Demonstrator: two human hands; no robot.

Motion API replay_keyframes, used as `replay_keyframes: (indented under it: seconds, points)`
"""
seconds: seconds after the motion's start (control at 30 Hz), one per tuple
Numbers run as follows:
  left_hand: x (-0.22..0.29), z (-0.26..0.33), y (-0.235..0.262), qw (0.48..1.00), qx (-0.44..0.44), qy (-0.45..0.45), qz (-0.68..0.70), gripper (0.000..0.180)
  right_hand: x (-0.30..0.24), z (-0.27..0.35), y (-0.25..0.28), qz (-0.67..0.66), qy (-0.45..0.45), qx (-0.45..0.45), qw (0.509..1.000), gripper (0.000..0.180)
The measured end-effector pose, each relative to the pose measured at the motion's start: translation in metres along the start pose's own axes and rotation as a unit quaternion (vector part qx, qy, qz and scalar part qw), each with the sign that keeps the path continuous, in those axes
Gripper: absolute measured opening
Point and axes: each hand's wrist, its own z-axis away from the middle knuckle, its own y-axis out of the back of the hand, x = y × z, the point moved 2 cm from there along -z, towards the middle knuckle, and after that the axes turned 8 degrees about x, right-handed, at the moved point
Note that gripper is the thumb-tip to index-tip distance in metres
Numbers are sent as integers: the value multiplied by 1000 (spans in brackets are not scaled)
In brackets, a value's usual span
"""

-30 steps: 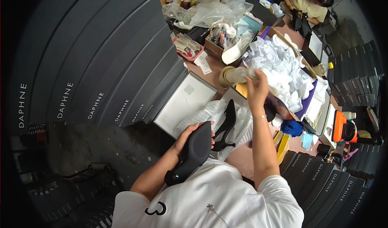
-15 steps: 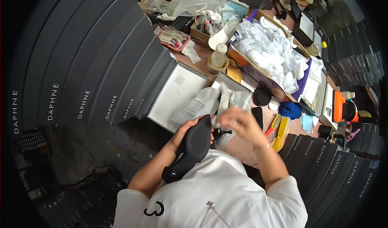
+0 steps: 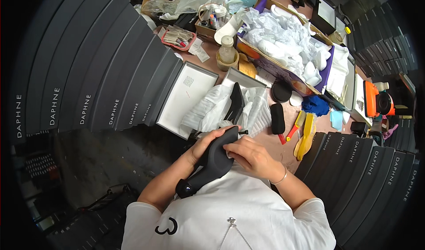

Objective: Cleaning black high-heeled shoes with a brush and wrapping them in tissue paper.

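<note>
My left hand [image 3: 204, 144] is wrapped round a black high-heeled shoe [image 3: 211, 163], held sole up in front of my shirt with its glossy heel toward me. My right hand [image 3: 253, 156] is closed in a pinch against the shoe's right edge. A small white scrap, perhaps tissue, shows at those fingertips. Just beyond my hands stands an open shoe box [image 3: 180, 100], pale inside. Crumpled white tissue paper [image 3: 208, 107] lies there, with another black shoe [image 3: 236, 103] on it.
Dark shoe boxes [image 3: 95, 77] are stacked at left, and more boxes [image 3: 354, 170] at right. On the table lie a black brush [image 3: 277, 118], a red-and-yellow brush [image 3: 295, 125] and a yellow brush [image 3: 305, 139]. Behind is a purple carton [image 3: 283, 70] of white paper wads.
My right hand has come from above the box down to the shoe's edge. White material there has given way to a visible black shoe. The view has shifted slightly.
</note>
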Motion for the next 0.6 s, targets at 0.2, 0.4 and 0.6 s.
replay_keyframes:
  seconds: [0.2, 0.4, 0.6]
  points:
    - [-12, -4, 17, 999, 31, 31, 27, 51, 7, -24, -23, 56, 86, 67, 992, 32]
    - [-2, 2, 9, 994, -2, 38, 103, 51, 7, 7, -17, 62, 29, 67, 995, 34]
    - [0, 7, 7, 999, 45, 14, 17, 52, 6, -20, -23, 36, 64, 79, 994, 35]
